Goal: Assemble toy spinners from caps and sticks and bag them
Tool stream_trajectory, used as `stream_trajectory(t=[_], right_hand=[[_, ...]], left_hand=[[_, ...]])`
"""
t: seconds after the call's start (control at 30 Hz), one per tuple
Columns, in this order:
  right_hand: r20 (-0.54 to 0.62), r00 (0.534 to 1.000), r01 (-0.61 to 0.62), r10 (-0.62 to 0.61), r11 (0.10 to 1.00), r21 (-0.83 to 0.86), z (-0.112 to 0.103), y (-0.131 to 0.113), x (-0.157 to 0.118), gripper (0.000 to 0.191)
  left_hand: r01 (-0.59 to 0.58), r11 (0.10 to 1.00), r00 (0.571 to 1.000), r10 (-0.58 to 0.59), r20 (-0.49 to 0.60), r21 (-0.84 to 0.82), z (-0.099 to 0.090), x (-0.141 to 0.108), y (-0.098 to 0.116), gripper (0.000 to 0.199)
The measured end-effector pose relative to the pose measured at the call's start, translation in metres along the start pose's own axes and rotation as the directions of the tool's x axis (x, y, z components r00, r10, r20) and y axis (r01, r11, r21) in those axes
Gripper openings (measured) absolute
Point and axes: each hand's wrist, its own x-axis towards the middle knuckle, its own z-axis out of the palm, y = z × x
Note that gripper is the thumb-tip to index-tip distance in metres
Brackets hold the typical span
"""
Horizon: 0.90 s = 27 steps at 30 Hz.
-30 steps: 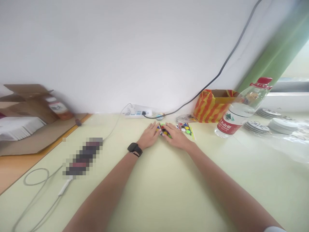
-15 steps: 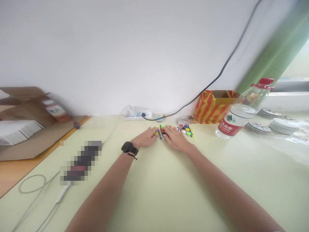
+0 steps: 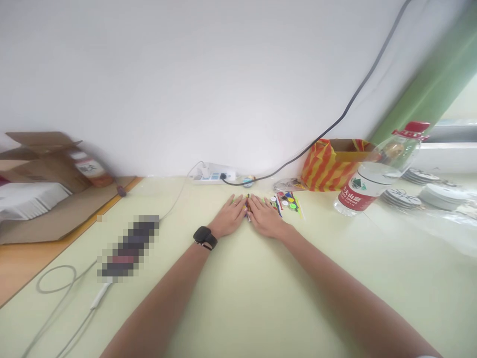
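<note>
Side by side on the pale green table (image 3: 238,308), my left hand (image 3: 230,217) and my right hand (image 3: 264,217) lie flat, palms down, with fingers stretched forward. Bits of coloured pieces (image 3: 248,204) show in the narrow gap between them; the rest is hidden under the hands. Just right of my right hand, several small coloured round pieces and strips (image 3: 288,202) lie on the table. A black watch (image 3: 204,237) is on my left wrist.
A power strip (image 3: 214,177) with a black cable lies by the wall. To the right stand a striped bag (image 3: 324,166), a water bottle (image 3: 367,186) and stacked discs (image 3: 402,197). At left are a cardboard box (image 3: 55,169), a bottle (image 3: 91,170) and a blurred dark object (image 3: 130,246) with cables.
Both hands have drawn closer together over the coloured pieces, covering more of the middle ones. The view has shifted slightly.
</note>
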Motion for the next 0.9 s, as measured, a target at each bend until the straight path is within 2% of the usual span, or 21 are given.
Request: stream_trajectory(t=[0.2,0.43,0.6,0.67,0.73,0.8,0.9], right_hand=[[0.015,1.0,0.019,-0.019,0.999,0.045,-0.006,-0.005,-0.006,0.066],[0.059,0.998,-0.029,0.022,0.991,0.13,-0.018,0.01,0.01,0.064],[0.078,0.997,0.005,-0.019,0.984,0.177,-0.03,0.019,0.01,0.05],[0.088,0.996,0.008,-0.028,0.976,0.217,-0.037,0.025,0.006,0.049],[0.084,0.996,-0.014,-0.008,0.965,0.263,-0.044,0.032,-0.001,0.053],[0.072,0.997,-0.039,0.019,0.957,0.287,-0.049,0.039,-0.01,0.066],[0.068,0.998,-0.019,0.0,0.96,0.278,-0.052,0.043,-0.021,0.08]], left_hand=[[0.022,1.0,1.0,-0.022,-0.021,-0.022,-0.001,-0.013,0.005,0.055],[0.148,0.987,0.987,-0.151,-0.051,-0.056,0.0,-0.016,0.007,0.059],[0.148,0.987,0.985,-0.153,-0.077,-0.066,-0.005,-0.018,0.013,0.06],[0.145,0.987,0.986,-0.15,-0.076,-0.071,-0.006,-0.018,0.015,0.059],[0.142,0.987,0.986,-0.148,-0.073,-0.075,-0.007,-0.018,0.015,0.058],[0.134,0.988,0.988,-0.14,-0.072,-0.076,-0.007,-0.018,0.015,0.058],[0.095,0.993,0.992,-0.1,-0.082,-0.069,-0.008,-0.017,0.017,0.055]])
